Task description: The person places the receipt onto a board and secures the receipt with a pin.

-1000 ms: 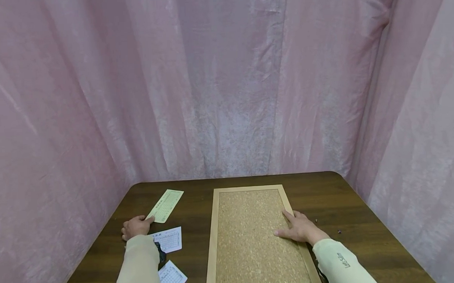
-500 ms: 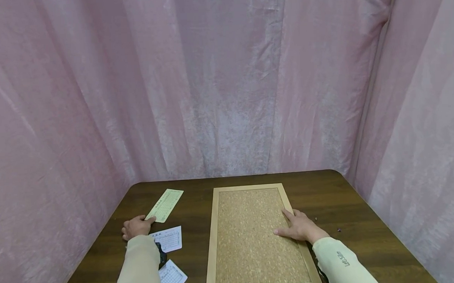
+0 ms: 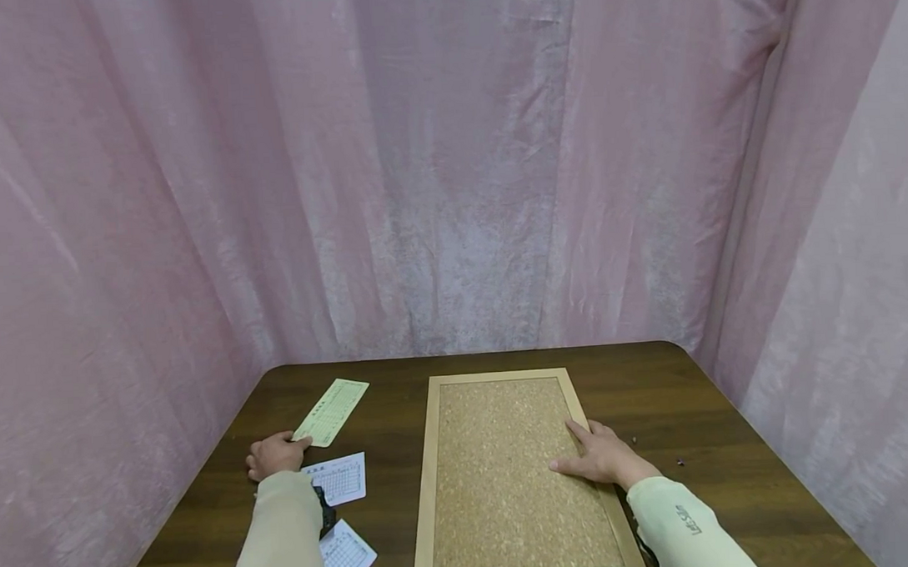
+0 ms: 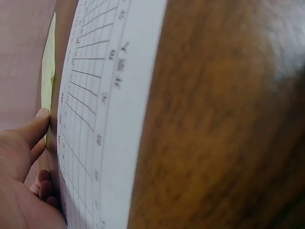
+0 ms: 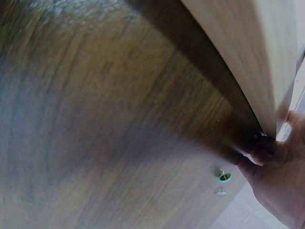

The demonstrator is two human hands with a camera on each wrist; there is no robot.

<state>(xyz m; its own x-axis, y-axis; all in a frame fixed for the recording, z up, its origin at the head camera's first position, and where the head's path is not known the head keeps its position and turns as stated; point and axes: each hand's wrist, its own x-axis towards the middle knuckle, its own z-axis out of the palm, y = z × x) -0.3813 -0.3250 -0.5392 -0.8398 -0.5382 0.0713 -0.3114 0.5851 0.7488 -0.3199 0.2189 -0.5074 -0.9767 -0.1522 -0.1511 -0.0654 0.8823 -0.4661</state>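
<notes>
In the head view, my left hand (image 3: 278, 455) pinches the near corner of a pale green printed slip (image 3: 331, 412) at the table's left. The left wrist view shows the thumb (image 4: 34, 129) on the slip's upper face and a finger behind it. At the right edge of a wood-framed cork board (image 3: 517, 498), my right hand (image 3: 601, 458) grips the frame, thumb and index finger lying over the cork. Its other fingers curl against the frame's outer side in the right wrist view, their tips in shadow.
Two white printed forms, an upper one (image 3: 339, 478) and a lower one (image 3: 347, 554), lie partly covered by the left forearm. A green-rimmed thumbtack (image 5: 224, 177) and a pale one (image 5: 220, 192) sit right of the board. Pink curtains (image 3: 458, 191) surround the dark wooden table (image 3: 699, 408).
</notes>
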